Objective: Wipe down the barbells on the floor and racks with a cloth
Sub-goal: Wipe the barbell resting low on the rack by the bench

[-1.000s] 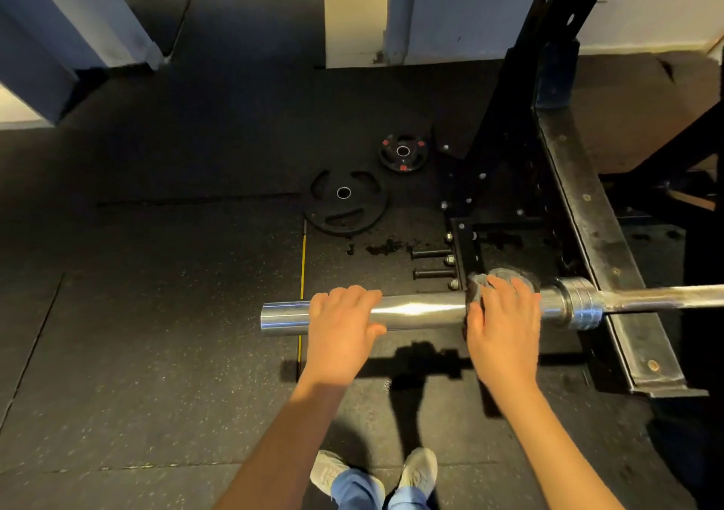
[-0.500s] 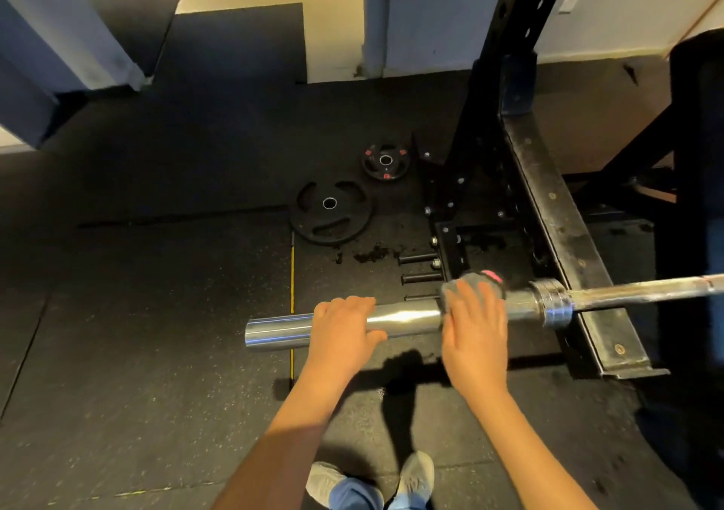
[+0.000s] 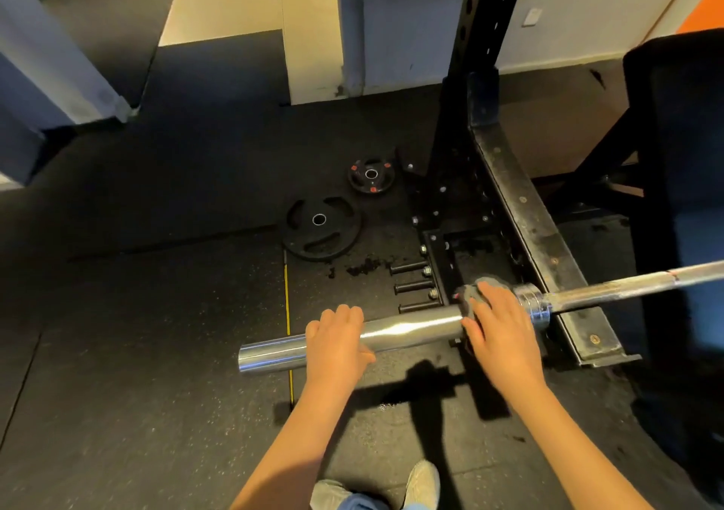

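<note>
The black steel rack [image 3: 521,212] carries the long chrome barbell [image 3: 627,284] across its flat safety arm. The bar's long axis runs left to right, climbing slightly toward the right. Its polished sleeve [image 3: 411,327] juts leftward over the rubber floor [image 3: 156,353], with its free end left of both hands. The left hand [image 3: 337,341] curls over the sleeve's middle, steadying it. The right hand [image 3: 501,333], just beside the ribbed collar [image 3: 533,306], grips the grey cloth [image 3: 472,294] against the sleeve, so any wiping stroke would likely travel leftward along the axis. The bar's right end is cut off by the frame, most of the cloth hides beneath the palm, and the left fingertips vanish behind the sleeve.
</note>
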A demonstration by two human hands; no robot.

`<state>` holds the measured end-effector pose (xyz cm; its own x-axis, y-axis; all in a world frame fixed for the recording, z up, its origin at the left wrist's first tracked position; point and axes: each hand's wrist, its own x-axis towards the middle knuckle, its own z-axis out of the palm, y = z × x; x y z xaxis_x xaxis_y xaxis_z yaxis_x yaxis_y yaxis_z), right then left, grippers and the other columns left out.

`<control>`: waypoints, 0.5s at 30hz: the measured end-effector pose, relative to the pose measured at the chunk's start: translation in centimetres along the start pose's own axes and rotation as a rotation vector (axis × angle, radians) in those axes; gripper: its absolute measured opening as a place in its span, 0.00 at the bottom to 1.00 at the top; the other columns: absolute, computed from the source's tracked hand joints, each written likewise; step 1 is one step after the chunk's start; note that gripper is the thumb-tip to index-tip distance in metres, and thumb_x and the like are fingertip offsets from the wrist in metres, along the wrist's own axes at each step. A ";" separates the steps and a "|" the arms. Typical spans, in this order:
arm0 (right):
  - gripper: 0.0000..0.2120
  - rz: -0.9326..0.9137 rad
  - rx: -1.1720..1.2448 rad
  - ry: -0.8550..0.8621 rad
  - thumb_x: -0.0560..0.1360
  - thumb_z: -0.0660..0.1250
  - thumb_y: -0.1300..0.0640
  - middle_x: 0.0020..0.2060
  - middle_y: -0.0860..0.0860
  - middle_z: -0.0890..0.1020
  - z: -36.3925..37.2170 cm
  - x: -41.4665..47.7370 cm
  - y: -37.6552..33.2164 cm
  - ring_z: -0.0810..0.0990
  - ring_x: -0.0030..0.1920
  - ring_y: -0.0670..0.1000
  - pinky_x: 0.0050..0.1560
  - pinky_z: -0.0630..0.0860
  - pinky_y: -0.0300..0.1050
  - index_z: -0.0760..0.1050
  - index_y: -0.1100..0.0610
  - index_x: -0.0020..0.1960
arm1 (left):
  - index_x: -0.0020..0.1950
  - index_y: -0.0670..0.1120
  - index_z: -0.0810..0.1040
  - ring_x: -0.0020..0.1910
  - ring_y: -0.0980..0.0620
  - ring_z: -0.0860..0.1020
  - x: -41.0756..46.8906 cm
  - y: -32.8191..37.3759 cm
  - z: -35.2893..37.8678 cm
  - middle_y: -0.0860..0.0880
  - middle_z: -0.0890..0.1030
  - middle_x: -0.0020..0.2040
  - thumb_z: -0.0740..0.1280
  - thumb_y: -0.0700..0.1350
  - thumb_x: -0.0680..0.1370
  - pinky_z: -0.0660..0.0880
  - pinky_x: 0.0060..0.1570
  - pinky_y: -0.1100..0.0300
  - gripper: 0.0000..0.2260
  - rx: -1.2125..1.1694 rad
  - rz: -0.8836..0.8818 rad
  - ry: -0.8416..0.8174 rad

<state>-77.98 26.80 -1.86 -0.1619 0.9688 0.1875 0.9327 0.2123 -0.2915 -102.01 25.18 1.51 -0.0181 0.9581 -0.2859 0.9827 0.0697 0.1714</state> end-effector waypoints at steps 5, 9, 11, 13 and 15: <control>0.19 0.106 0.065 0.100 0.66 0.75 0.66 0.60 0.60 0.77 1.2 -1.1 -1.2 0.70 0.61 0.58 0.65 0.68 0.54 0.80 0.64 0.57 | 0.55 0.52 0.71 0.51 0.51 0.73 -0.8 -0.3 -0.1 0.54 0.75 0.51 0.65 0.56 0.77 0.66 0.54 0.55 0.12 -0.078 0.014 0.008; 0.15 0.239 0.325 0.097 0.70 0.73 0.65 0.57 0.58 0.77 1.0 -1.8 -1.2 0.64 0.57 0.44 0.64 0.69 0.44 0.79 0.64 0.57 | 0.56 0.52 0.73 0.50 0.51 0.75 -1.1 -0.1 -0.7 0.54 0.77 0.50 0.66 0.55 0.76 0.67 0.51 0.55 0.12 -0.016 0.026 -0.006; 0.17 0.226 0.337 0.121 0.70 0.73 0.65 0.57 0.57 0.78 0.5 -2.2 -1.6 0.66 0.57 0.45 0.64 0.71 0.48 0.79 0.63 0.58 | 0.56 0.52 0.73 0.50 0.51 0.75 -1.2 -0.1 -0.9 0.54 0.76 0.50 0.67 0.54 0.76 0.66 0.51 0.56 0.11 -0.022 0.037 -0.028; 0.21 0.177 0.153 0.130 0.70 0.73 0.64 0.60 0.55 0.79 0.4 -2.4 -2.0 0.71 0.60 0.53 0.64 0.70 0.61 0.78 0.59 0.62 | 0.54 0.52 0.73 0.51 0.51 0.74 -1.3 -0.3 -1.0 0.54 0.76 0.49 0.67 0.54 0.76 0.64 0.49 0.56 0.11 -0.015 0.054 -0.044; 0.22 0.217 0.014 0.118 0.70 0.71 0.62 0.65 0.54 0.76 0.6 -2.6 -2.8 0.69 0.67 0.58 0.65 0.65 0.65 0.76 0.56 0.64 | 0.54 0.51 0.73 0.52 0.50 0.74 -1.4 -0.7 -0.9 0.54 0.76 0.49 0.68 0.55 0.76 0.63 0.49 0.56 0.11 0.000 0.080 -0.054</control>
<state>-80.34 23.77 -2.06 0.0812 0.9705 0.2272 0.9369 0.0035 -0.3495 -102.81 24.05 2.60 0.0706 0.9441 -0.3219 0.9805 -0.0065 0.1962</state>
